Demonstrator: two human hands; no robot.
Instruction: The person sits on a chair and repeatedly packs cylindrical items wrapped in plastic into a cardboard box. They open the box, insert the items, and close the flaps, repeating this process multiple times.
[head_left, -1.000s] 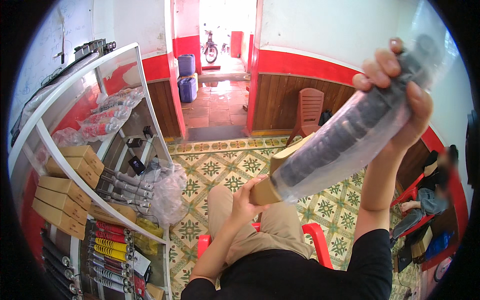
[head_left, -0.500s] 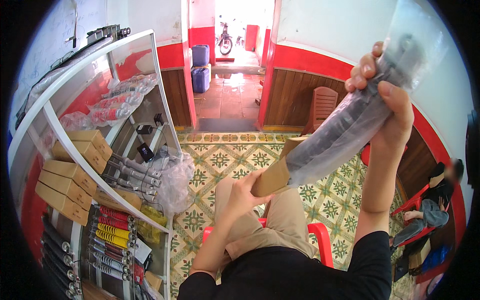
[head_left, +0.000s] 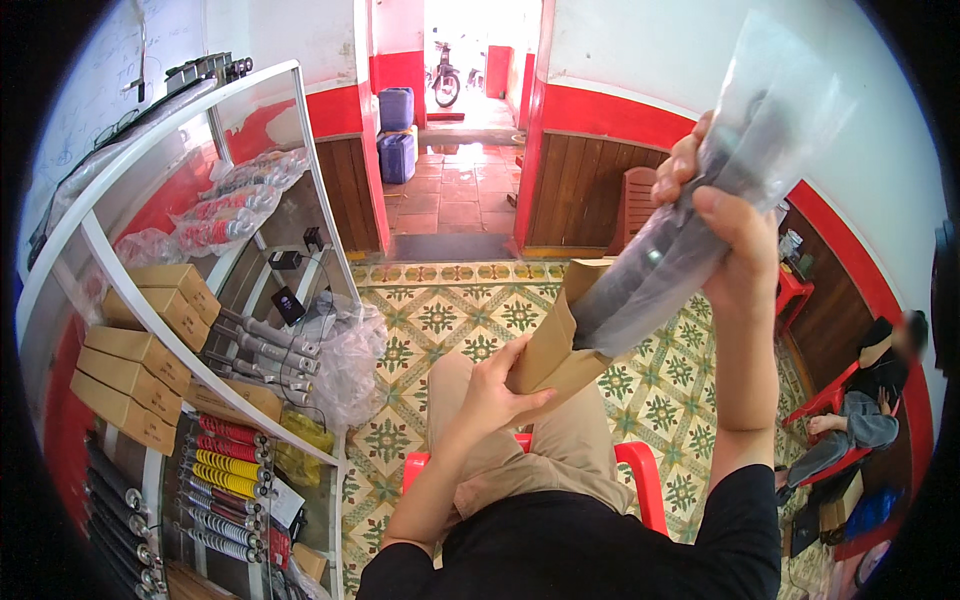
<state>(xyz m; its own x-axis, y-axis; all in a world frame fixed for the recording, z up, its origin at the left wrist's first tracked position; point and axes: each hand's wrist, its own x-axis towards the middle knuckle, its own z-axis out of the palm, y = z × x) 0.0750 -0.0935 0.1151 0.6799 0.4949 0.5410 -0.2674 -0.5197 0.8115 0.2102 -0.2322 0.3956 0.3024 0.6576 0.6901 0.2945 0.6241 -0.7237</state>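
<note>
A dark, long shock absorber (head_left: 655,258) in a clear, cloudy plastic bag slants from upper right down to the middle. Near its upper end my right hand (head_left: 735,225) is closed around it, the bag's loose end (head_left: 785,55) rising above the fingers. The lower end sits inside the open mouth of a narrow brown cardboard box (head_left: 560,358), which hides it. My left hand (head_left: 497,393) grips the box near its bottom end, over my lap, thumb on the near side.
A glass-fronted display shelf (head_left: 325,215) stands at left, with brown boxes (head_left: 125,385), coloured shock absorbers (head_left: 225,470) and bagged parts. A seated person (head_left: 855,425) is at right. Beyond the patterned tile floor (head_left: 440,318), a doorway holds blue jugs (head_left: 397,158). I sit on a red chair (head_left: 640,480).
My right hand has moved left and slightly down with the bagged shock absorber, which reaches deeper into the box. My left hand has stayed nearly in place on the box.
</note>
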